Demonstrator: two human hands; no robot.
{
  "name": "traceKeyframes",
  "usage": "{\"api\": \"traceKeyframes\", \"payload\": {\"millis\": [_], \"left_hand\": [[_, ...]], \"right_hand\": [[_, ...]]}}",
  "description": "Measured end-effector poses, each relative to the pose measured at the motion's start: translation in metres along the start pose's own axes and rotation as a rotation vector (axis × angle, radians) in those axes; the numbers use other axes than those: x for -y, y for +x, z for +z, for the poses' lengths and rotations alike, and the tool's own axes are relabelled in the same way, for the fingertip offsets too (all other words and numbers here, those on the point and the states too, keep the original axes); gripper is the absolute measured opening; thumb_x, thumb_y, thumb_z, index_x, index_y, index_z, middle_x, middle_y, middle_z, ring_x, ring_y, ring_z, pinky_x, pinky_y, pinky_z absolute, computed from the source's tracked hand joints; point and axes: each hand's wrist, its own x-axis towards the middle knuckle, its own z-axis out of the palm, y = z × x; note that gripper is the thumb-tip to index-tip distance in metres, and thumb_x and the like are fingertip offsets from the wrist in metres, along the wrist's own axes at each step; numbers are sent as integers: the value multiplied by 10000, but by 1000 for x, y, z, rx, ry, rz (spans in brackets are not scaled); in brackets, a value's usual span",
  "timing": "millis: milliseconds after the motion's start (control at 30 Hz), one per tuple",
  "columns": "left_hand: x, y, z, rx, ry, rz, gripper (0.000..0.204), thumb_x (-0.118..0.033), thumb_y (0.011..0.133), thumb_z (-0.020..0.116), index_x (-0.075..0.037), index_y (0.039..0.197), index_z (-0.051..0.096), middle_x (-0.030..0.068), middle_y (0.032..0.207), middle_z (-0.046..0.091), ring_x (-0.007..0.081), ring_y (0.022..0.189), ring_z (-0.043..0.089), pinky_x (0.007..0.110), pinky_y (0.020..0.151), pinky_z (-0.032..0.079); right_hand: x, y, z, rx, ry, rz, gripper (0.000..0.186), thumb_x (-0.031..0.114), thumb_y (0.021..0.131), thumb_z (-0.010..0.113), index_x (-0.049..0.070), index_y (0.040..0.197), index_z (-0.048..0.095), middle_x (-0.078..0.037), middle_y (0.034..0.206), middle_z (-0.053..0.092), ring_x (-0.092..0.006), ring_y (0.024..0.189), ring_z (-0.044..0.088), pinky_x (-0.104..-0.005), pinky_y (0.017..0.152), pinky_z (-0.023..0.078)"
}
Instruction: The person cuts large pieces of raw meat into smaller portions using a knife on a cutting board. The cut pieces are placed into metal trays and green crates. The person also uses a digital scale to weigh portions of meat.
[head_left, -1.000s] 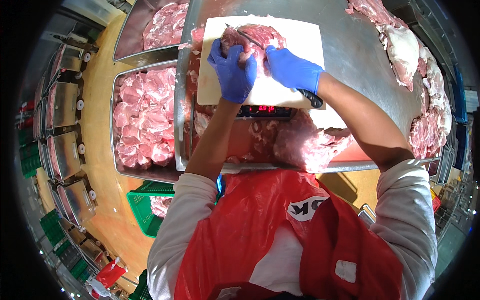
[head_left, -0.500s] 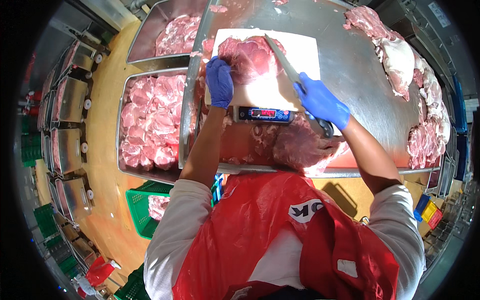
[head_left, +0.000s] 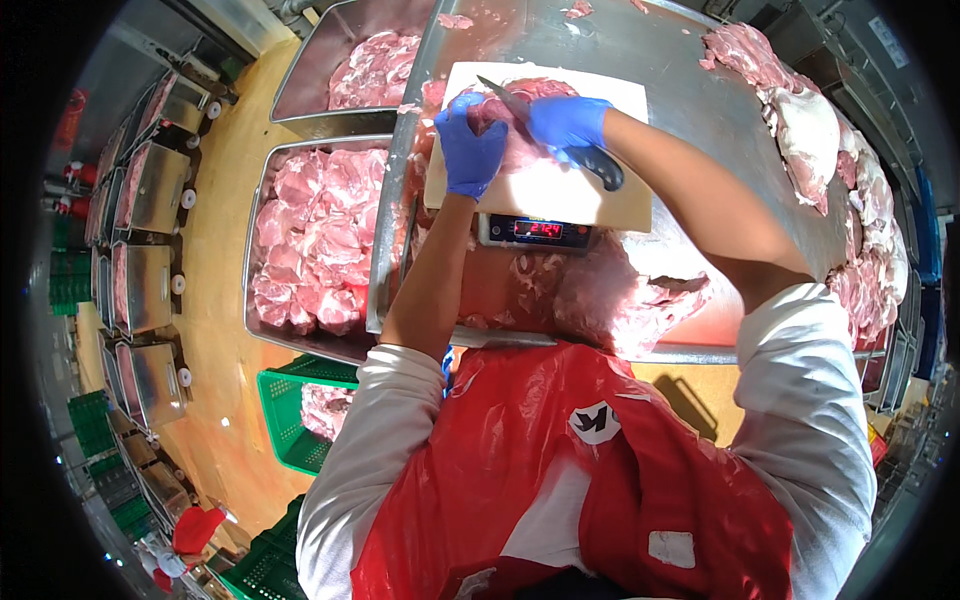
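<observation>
A piece of raw meat (head_left: 522, 152) lies on a white board (head_left: 600, 203) that rests on a digital scale (head_left: 537, 231) with a lit red display. My left hand (head_left: 472, 147), in a blue glove, grips the meat at its left side. In my blue-gloved right hand (head_left: 568, 122) is a boning knife (head_left: 600, 168), its dark handle pointing toward me and to the right. The blade slants to the far left over the meat's upper part; whether it is cutting in cannot be made out. Nearer me, a large meat chunk (head_left: 625, 300) sits on the metal table (head_left: 690, 160).
Left of the table stand a metal bin (head_left: 262, 190) full of meat pieces and another metal bin (head_left: 300, 85) behind it. A green crate (head_left: 290, 425) with meat is on the floor. More large cuts (head_left: 805, 135) line the table's right side. Wheeled metal carts (head_left: 150, 187) stand farther left.
My right hand has moved left and away from me, carrying the knife over the meat. My left hand has shifted farther onto the meat. The view has moved slightly.
</observation>
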Motion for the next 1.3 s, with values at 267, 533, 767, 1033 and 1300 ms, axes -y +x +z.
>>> {"api": "traceKeyframes", "payload": {"millis": [267,533,767,1033,1300], "left_hand": [[3,-38,-28,-69,204,-124,583,-288,847,676,-66,1352,486,241,1307,466,407,1187,453,477,1022,366],[-39,-34,-26,297,754,-5,635,-473,946,524,-99,1447,418,294,1525,242,535,1409,208,636,1118,240],[3,-30,-36,71,274,87,554,-333,961,566,-71,1430,432,329,1478,290,510,1363,295,575,1110,280],[31,-31,-73,-78,229,-54,507,-278,945,613,1,1348,481,277,1297,524,413,1214,506,456,1034,405],[32,4,-76,340,-328,-674,366,-295,931,640,-12,1159,602,98,960,694,220,889,667,359,787,539]], "right_hand": [[-29,-119,30,-271,226,-54,306,274,1026,450,0,1154,497,-77,652,518,-178,562,572,-333,476,454],[-41,-93,94,-562,334,-164,281,257,1030,464,-24,1045,472,-184,684,602,-282,544,616,-399,550,499],[-40,-56,107,-700,185,-222,241,227,1032,448,-14,1038,463,-249,700,625,-372,603,660,-459,566,500],[-80,-93,199,-584,-41,-196,264,220,1008,417,-26,1102,436,-373,848,588,-557,802,581,-616,700,435],[-130,-58,58,-737,750,-299,246,277,1030,513,37,1048,566,-61,838,623,-131,712,612,-324,667,532]]}}
